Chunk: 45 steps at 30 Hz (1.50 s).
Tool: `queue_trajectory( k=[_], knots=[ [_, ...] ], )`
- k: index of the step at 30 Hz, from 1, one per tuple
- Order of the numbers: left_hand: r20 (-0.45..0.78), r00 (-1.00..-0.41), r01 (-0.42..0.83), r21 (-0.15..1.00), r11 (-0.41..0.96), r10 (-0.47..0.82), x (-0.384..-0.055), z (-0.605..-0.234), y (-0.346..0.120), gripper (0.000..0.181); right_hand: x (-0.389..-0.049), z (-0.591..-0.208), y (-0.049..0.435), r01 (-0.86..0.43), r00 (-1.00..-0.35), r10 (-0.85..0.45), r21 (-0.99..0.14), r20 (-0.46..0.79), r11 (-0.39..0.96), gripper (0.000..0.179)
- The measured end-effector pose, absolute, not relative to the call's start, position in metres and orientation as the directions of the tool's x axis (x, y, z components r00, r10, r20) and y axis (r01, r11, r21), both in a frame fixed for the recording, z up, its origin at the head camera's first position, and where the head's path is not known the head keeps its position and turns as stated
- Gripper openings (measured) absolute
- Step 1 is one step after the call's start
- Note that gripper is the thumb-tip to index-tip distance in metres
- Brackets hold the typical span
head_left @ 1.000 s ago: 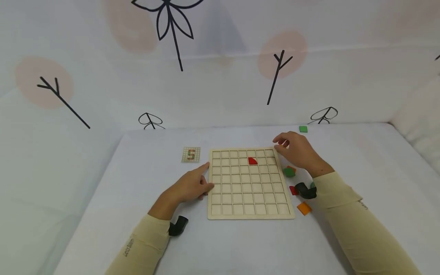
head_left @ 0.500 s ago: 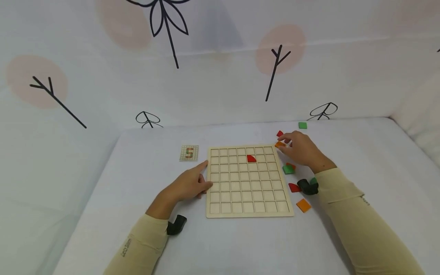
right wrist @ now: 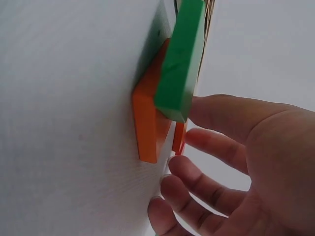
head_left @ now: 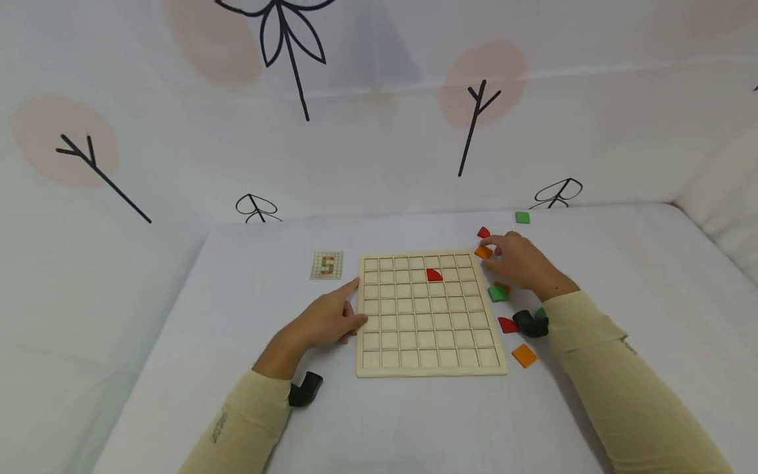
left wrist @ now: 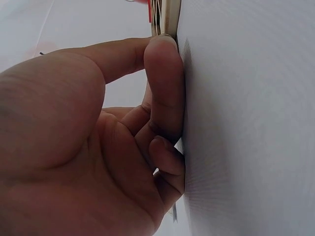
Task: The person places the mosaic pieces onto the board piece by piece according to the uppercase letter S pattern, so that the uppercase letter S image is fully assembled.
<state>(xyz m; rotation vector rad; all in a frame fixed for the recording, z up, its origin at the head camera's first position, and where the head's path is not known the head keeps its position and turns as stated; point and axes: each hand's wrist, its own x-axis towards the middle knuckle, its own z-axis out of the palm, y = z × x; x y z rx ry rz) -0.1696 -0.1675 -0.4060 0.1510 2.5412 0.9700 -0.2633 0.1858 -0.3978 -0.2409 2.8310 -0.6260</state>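
In the head view a pale wooden grid board [head_left: 431,375] lies on the white cloth, a red quarter-round tile [head_left: 434,274] in one upper cell. My left hand [head_left: 324,320] rests at its left edge, index finger and thumb extended to the rim, other fingers bent under. At the board's top right corner, my right hand [head_left: 516,262] has thumb and index finger apart beside an orange tile [head_left: 483,252]. A red tile [head_left: 483,232] lies just beyond. In the right wrist view a green tile [right wrist: 179,64] leans on an orange-red tile [right wrist: 146,120], partly hiding the thumb.
A small pattern card [head_left: 327,265] showing an S-like shape lies left of the board. Right of it are a red quarter-round tile [head_left: 507,325], an orange square [head_left: 524,355] and a green piece partly behind the right wrist's black camera [head_left: 531,324]. Another green square [head_left: 522,217] lies at the back.
My right hand has drawn slightly right and its fingers have parted, so the orange and red tiles at the corner show more. My left hand stays at the board's edge.
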Motion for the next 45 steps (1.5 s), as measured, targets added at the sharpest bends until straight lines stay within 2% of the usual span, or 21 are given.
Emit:
queue_trajectory(
  k=[16,45],
  knots=[
    [-0.340,-0.906,-0.036,0.655,0.754,0.251,-0.1682,-0.4057,-0.1679,0.082,-0.2599,-0.3982,0.1829,-0.133,-0.964,-0.216,-0.415,-0.159,0.900,0.035],
    [-0.346,-0.908,-0.048,0.651,0.758,0.239,-0.1671,-0.4045,-0.1669,0.081,-0.2598,-0.3958,0.1825,-0.168,-0.962,-0.237,-0.390,-0.136,0.905,0.032]
  ],
)
